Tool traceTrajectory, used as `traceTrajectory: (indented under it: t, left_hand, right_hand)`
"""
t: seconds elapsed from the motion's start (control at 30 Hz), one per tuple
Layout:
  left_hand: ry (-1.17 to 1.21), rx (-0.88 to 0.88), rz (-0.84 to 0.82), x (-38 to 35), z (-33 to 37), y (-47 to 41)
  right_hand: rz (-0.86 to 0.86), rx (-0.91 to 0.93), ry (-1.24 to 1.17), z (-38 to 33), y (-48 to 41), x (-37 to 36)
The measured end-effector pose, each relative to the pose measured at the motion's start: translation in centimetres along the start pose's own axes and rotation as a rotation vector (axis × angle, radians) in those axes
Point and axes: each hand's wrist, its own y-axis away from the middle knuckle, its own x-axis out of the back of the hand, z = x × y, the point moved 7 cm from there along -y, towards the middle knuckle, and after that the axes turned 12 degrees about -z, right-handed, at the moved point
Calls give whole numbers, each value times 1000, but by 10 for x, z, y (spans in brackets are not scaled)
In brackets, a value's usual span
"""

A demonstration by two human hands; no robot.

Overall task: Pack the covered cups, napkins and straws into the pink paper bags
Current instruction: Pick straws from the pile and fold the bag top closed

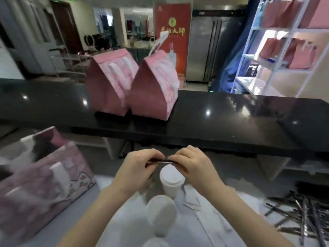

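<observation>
Straw step. Your left hand and right hand each pinch one end of a dark straw, held level just above the covered cup at lower centre. The open pink bag stands lower left. Next, likely: release one hand and carry the straw left into its mouth.

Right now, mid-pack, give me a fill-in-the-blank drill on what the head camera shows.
1. The left hand and right hand together pinch one dark ____.
2. Just below the hands stands a white cup with its ____ on.
3. On the black counter stand ____ pink bags, side by side.
4. The loose pile of straws lies on the person's ____ side.

Missing words: straw; lid; two; right.
</observation>
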Motion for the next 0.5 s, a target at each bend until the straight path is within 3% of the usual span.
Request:
traceTrajectory:
  t: [0.17,0.5]
  left_hand:
    - [-48,104,144,92,-50,66]
    - [-163,355,605,251,-156,214]
  right_hand:
    - [2,171,-27,-92,-79,-27]
    - [25,258,-144,-213,-198,-51]
